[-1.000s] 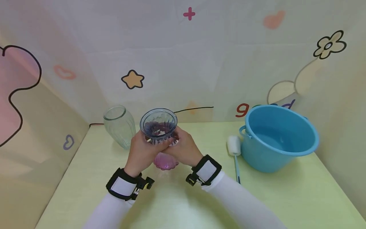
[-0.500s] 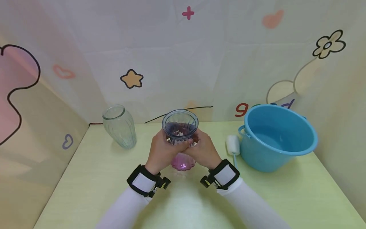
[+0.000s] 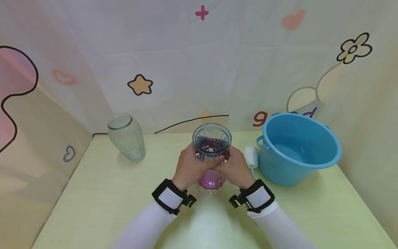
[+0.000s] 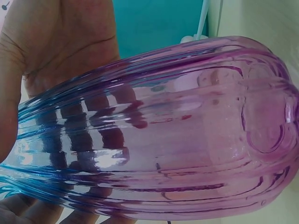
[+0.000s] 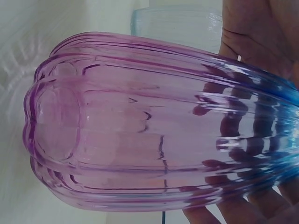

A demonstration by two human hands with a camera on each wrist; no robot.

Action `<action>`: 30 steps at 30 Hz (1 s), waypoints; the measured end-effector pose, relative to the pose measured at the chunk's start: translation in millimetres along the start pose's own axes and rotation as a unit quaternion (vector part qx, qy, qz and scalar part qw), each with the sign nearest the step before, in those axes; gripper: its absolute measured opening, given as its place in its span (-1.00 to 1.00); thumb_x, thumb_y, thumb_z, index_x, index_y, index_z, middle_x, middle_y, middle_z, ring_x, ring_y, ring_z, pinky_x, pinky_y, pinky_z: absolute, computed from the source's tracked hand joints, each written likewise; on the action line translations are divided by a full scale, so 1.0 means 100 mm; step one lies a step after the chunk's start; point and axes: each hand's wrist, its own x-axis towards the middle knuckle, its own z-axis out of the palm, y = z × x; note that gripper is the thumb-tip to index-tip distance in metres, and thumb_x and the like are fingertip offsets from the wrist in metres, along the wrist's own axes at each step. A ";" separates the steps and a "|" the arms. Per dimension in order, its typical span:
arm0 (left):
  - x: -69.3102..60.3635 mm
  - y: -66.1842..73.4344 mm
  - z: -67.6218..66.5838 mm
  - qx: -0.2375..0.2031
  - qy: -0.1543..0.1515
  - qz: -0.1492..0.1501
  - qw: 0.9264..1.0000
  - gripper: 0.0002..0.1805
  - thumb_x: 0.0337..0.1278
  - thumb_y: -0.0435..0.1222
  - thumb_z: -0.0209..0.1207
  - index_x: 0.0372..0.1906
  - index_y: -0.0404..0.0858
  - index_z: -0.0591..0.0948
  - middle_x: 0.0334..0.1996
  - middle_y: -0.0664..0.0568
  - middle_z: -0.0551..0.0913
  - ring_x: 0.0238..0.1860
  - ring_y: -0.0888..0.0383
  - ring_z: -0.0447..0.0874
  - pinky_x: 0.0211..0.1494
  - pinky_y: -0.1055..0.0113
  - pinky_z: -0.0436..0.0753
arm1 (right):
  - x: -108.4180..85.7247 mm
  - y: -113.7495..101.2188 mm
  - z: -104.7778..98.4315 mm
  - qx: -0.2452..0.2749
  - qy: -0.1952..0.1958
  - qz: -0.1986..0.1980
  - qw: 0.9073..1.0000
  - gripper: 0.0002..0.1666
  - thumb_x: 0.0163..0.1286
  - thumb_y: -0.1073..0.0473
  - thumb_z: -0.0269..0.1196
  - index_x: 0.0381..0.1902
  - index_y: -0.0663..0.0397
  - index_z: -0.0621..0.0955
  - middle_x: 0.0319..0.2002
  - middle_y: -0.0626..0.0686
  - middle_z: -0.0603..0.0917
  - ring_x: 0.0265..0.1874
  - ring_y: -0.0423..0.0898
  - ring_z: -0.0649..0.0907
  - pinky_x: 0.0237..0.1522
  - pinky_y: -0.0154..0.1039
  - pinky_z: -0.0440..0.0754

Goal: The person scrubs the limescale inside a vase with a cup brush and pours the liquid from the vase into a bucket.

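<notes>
Both hands grip a ribbed glass vase (image 3: 211, 180), blue at its flared mouth and pink at its base. My left hand (image 3: 192, 167) wraps its neck from the left, and my right hand (image 3: 236, 167) does so from the right; the thumbs meet at the front. Through the glass in the left wrist view, fingers show curled behind the vase (image 4: 187, 130). The right wrist view has the pink base (image 5: 56, 121) to the left, close to the table; whether it touches cannot be told. A second, clear greenish vase (image 3: 129, 141) stands apart at the left.
A light blue bucket (image 3: 290, 176) stands at the right of the table (image 3: 93, 207). Just left of it lies a white sponge brush (image 3: 251, 157), its handle partly hidden by my right hand and wrist. A printed cloth (image 3: 186, 69) hangs behind the table.
The vase has moved to the right in both hands, from near the clear vase towards the brush, and now sits slightly lower in view. The grip stays the same.
</notes>
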 end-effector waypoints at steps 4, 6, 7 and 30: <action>0.00 -0.02 0.05 0.002 -0.005 0.004 1.000 -0.26 -0.04 0.06 0.54 0.25 -0.10 0.54 0.11 0.00 0.74 0.20 0.04 0.70 0.22 -0.02 0.66 | -0.03 0.03 -0.03 0.000 0.001 0.006 1.000 -0.26 0.21 0.19 0.50 0.34 0.10 0.52 0.20 0.22 0.70 0.14 0.18 0.70 0.10 0.13 0.72; 0.00 -0.02 0.07 0.002 -0.007 0.005 1.000 -0.26 -0.04 0.06 0.54 0.25 -0.10 0.54 0.11 -0.01 0.74 0.21 0.03 0.69 0.23 -0.03 0.66 | -0.05 0.04 -0.04 -0.005 0.001 0.009 1.000 -0.26 0.21 0.20 0.50 0.34 0.11 0.52 0.21 0.22 0.69 0.15 0.18 0.69 0.10 0.14 0.72; -0.01 -0.02 0.08 0.003 -0.009 0.005 1.000 -0.26 -0.04 0.06 0.53 0.25 -0.10 0.54 0.12 -0.01 0.75 0.21 0.03 0.69 0.24 -0.03 0.66 | -0.05 0.05 -0.05 -0.008 0.001 0.011 1.000 -0.26 0.21 0.20 0.50 0.34 0.12 0.52 0.22 0.23 0.69 0.15 0.19 0.69 0.11 0.15 0.71; -0.07 -0.05 0.15 0.040 -0.006 0.014 0.999 -0.25 -0.03 0.05 0.52 0.26 -0.15 0.54 0.10 -0.08 0.76 0.18 -0.08 0.73 0.16 -0.03 0.70 | -0.13 0.14 -0.03 -0.007 0.015 0.018 1.000 -0.25 0.11 0.30 0.51 0.30 0.14 0.56 0.18 0.19 0.72 0.16 0.19 0.69 0.15 0.20 0.68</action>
